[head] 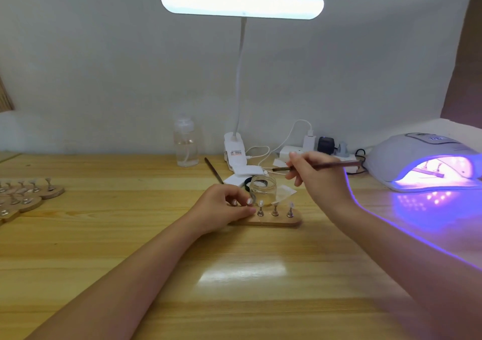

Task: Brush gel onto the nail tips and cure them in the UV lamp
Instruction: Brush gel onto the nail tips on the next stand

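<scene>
Item: my left hand (224, 207), lower centre, fingers curled on the oblong wooden stand (271, 221) of clear nail tips (260, 204). Right hand (317, 176), just above-right, pinches the thin dark brush (336, 166), lying horizontal, bristles leftward over the glass gel jar (263, 187). I judge the tips lie below-left of the bristles. Glowing white UV lamp (427, 157): far right.

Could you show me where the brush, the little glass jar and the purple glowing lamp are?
brush (336, 166), head view, on the dark handle behind the right hand.
glass jar (263, 188), head view, on its clear front wall.
UV lamp (407, 154), head view, on its white dome, above the lit opening.
</scene>
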Motion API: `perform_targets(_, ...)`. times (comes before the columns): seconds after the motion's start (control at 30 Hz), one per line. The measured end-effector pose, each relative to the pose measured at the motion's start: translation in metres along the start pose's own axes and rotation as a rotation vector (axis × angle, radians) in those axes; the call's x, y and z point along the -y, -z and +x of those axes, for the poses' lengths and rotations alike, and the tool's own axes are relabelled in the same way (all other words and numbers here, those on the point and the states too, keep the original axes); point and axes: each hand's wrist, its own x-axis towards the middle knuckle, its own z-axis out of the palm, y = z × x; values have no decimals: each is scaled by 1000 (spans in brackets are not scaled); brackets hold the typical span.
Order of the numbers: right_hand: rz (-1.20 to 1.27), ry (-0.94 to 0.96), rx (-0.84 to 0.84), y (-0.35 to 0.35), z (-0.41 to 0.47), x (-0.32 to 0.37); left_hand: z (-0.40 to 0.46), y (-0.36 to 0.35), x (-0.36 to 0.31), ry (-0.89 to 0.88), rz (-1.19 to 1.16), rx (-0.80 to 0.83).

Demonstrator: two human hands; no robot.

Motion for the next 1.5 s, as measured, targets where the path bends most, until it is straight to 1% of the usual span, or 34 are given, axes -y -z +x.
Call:
perform_targets(0.13, -160, -10, 93, -5, 21, 3, 0, 0, 0, -16, -9, 3)
perform_targets(0.3, -434, 58, 160, -19, 32, 5, -1, -1, 1, -40, -16, -15)
perform_targets(0.4, -594, 17, 243, -29, 35, 3, -2, -1, 1, -68, -18, -24)
perform_targets(0.47, -650, -9, 262, -33, 36, 2, -3, -2, 3, -96, -23, -28)
perform_targets(0.57, -618, -18, 240, -30, 40, 4, -4, -4, 5, -139, -9, -61)
perform_targets(0.63, -558, -32, 194, -24, 44, 6, -5, -5, 6, -170, -2, -92)
perform_targets(0.77, -390, -137, 75, -12, 51, 4, -7, -6, 6, -208, 6, -132)
perform_targets(0.87, -336, -185, 51, -5, 53, -1, -9, -6, 5, -221, -13, -178)
perform_targets(1.1, -296, -149, 27, 10, 52, -3, -12, -5, 2, -204, -61, -232)
perform_targets(1.23, -162, -40, -81, 12, 32, 3, -13, -3, 2, -247, -94, -245)
perform_targets(1.37, 65, 168, -25, 1, -12, 2, -14, -3, 2, -225, -135, -257)
perform_targets(1.43, 66, 304, 21, -5, -33, -3, -14, -4, 1, -222, -133, -260)
perform_targets(1.5, -50, 437, 66, -9, -46, -9, -14, -4, 1, -222, -134, -262)
